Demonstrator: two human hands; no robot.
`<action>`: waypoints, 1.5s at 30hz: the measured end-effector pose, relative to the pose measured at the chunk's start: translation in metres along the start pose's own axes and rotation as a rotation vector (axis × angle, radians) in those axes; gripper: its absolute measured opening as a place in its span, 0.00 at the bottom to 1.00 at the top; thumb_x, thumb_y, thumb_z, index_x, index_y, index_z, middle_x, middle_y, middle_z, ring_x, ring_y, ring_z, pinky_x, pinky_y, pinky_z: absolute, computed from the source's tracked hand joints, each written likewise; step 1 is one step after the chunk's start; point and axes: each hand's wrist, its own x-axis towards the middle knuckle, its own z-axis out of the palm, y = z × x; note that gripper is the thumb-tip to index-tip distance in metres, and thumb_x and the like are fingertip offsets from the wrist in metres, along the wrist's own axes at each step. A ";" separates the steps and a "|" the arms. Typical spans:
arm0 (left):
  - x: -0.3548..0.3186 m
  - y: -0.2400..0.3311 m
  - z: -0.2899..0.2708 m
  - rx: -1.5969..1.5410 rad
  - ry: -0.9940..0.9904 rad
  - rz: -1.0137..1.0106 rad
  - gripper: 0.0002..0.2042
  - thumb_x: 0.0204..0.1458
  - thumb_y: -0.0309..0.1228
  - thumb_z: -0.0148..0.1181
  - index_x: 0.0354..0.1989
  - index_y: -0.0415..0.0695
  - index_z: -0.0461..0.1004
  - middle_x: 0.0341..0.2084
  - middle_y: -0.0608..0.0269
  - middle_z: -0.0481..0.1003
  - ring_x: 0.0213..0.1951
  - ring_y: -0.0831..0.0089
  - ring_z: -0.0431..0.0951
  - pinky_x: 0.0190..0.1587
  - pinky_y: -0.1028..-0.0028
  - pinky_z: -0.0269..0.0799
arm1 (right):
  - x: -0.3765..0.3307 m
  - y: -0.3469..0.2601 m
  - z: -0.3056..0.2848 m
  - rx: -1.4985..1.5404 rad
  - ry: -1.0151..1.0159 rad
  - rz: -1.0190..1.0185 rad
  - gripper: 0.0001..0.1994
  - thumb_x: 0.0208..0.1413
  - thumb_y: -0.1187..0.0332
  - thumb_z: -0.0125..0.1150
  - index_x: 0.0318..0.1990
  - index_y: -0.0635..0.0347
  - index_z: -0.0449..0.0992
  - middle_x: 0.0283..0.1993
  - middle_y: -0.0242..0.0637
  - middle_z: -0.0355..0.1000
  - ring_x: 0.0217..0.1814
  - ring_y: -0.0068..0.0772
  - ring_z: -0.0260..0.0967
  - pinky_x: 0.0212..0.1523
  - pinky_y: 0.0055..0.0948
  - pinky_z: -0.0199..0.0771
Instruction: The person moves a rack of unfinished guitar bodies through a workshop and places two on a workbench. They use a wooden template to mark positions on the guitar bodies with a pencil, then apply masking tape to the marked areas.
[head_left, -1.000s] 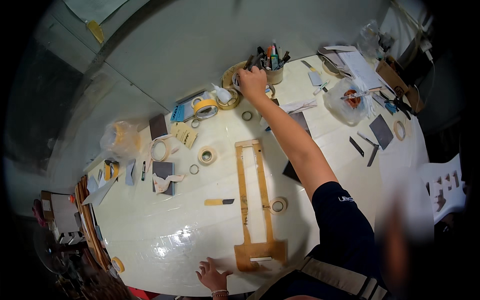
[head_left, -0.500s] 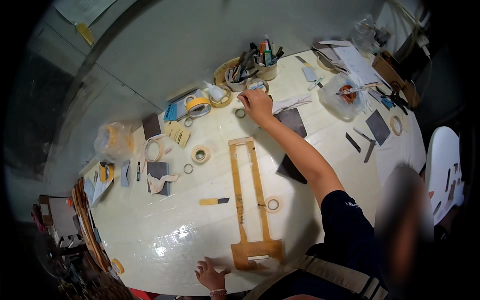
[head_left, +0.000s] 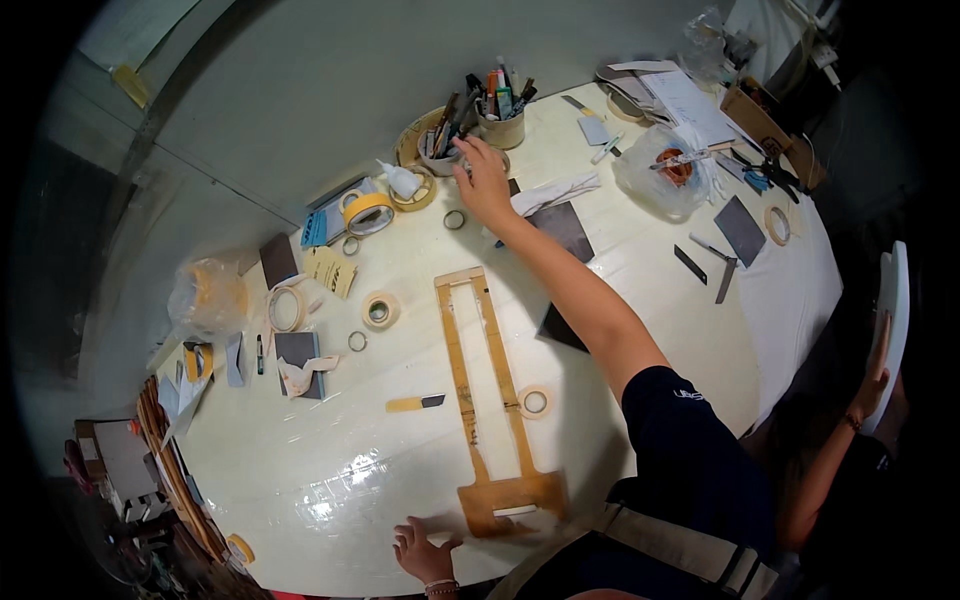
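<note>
My right hand point(head_left: 486, 190) reaches far across the table, empty, its fingers apart beside the left cup of pens and tools point(head_left: 438, 158). Just behind stands a second cup full of pens and markers point(head_left: 502, 130). A small tape ring point(head_left: 454, 220) lies below that hand. My left hand point(head_left: 424, 555) rests at the near table edge, fingers spread and holding nothing. To its right lies a long yellow-brown frame-shaped template point(head_left: 512, 500) with a wide base. A yellow-handled knife point(head_left: 415, 404) and a roll of masking tape point(head_left: 535, 402) flank the template.
Yellow tape rolls point(head_left: 367, 214), a white squeeze bottle point(head_left: 402, 180) and sanding sheets point(head_left: 300, 362) lie at the left. A plastic bag point(head_left: 650, 175) and pliers point(head_left: 780, 180) lie at the right. Another person's hand point(head_left: 872, 380) holds a white board point(head_left: 892, 330) beyond the right edge.
My right hand has moved a little farther toward the cups, and its fingers have spread. My left hand stays by the edge. At right, the other person's white board has turned edge-on.
</note>
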 end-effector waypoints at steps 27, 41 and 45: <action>0.003 0.000 0.000 0.232 -0.141 0.017 0.50 0.20 0.53 0.70 0.57 0.44 0.58 0.49 0.41 0.66 0.41 0.54 0.73 0.41 0.64 0.70 | -0.218 -0.018 -0.250 -0.544 -0.272 0.238 0.22 0.51 0.60 0.55 0.52 0.58 0.66 0.59 0.43 0.57 0.63 0.41 0.50 0.64 0.43 0.43; 0.007 -0.012 0.013 0.226 -0.043 0.049 0.54 0.11 0.57 0.70 0.54 0.43 0.60 0.48 0.41 0.67 0.36 0.55 0.75 0.34 0.67 0.72 | -0.211 -0.028 -0.253 -0.519 -0.175 0.253 0.20 0.51 0.61 0.55 0.50 0.57 0.67 0.56 0.42 0.59 0.61 0.42 0.52 0.62 0.45 0.47; 0.007 -0.011 0.010 0.165 -0.091 0.015 0.53 0.11 0.57 0.70 0.54 0.45 0.61 0.48 0.41 0.67 0.36 0.55 0.75 0.34 0.66 0.72 | -0.215 -0.022 -0.246 -0.548 -0.185 0.234 0.19 0.51 0.61 0.55 0.50 0.57 0.68 0.56 0.40 0.60 0.60 0.42 0.53 0.62 0.44 0.47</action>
